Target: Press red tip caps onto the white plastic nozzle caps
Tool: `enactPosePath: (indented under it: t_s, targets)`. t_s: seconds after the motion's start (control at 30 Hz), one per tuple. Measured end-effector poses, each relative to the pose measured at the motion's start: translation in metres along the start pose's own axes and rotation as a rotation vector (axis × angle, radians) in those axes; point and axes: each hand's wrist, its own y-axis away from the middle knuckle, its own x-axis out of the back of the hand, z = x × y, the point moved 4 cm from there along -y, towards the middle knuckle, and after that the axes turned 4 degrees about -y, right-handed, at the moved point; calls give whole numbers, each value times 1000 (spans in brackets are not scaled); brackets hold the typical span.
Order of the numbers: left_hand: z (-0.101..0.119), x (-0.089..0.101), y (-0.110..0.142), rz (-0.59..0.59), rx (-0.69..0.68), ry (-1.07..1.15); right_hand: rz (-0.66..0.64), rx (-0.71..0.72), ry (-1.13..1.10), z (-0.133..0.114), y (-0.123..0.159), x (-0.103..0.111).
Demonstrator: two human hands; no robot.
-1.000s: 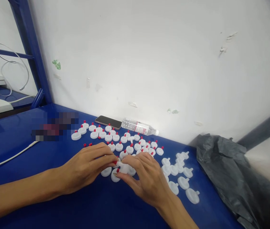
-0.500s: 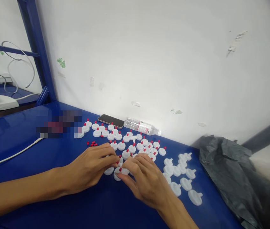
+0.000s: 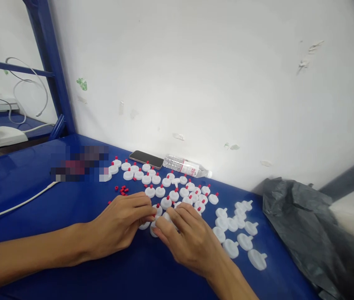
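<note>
My left hand (image 3: 125,221) is closed in a pinch, with a bit of a small red cap (image 3: 153,215) showing at its fingertips. Close against it, my right hand (image 3: 189,237) has its fingers curled round a white round plastic piece (image 3: 166,216), mostly hidden by the fingers. The two sets of fingertips nearly meet. Just beyond them stand several white round pieces with red caps on their stems (image 3: 166,203). To the right of my right hand lie several white pieces with bare stems (image 3: 230,248). Loose red caps (image 3: 123,190) lie beyond my left hand.
A phone (image 3: 146,159) and a clear plastic bottle (image 3: 187,165) lie along the wall. On the right, a dark plastic bag (image 3: 302,233) slumps over the blue table (image 3: 152,275). A white cable (image 3: 17,202) runs to a blurred-out object (image 3: 77,164) at the left.
My right thumb and fingers have drawn in toward my left fingertips, over the spot where a red-tipped white piece showed between them. The view has shifted slightly.
</note>
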Motion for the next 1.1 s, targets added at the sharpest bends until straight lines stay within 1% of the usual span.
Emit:
enactPosePath:
  t_s: [0.2,0.3,0.43,0.53,0.63,0.7,0.73,0.8,0.9,1.0,1.1]
  targets:
    - [3,-1,0,-3,77,17,12,17,58,-4,-4,3]
    - [3,1,1,28,103,18,8,20,70,-4,-7,5]
    - [3,4,-3,8,65,4,23,-9,34,0,-12,9]
    - [3,9,-7,10,22,-11,9,-42,19,5,-16,12]
    - [1,11,-10,-16,39,-11,4,-92,40,14,-17,16]
    - [-5,13,-12,-23,96,-52,41,-175,50,28,-12,21]
    - [-10,13,-13,-25,127,-102,63,-241,52,38,-7,24]
    - [-24,15,-14,-29,187,-254,98,-409,67,63,7,31]
    - [-47,16,-14,-77,274,-505,112,-652,149,102,36,42]
    - [-66,14,-10,-162,366,-649,47,-826,251,133,64,51]
    - [-71,12,-7,-249,410,-670,-108,-974,315,153,87,51]
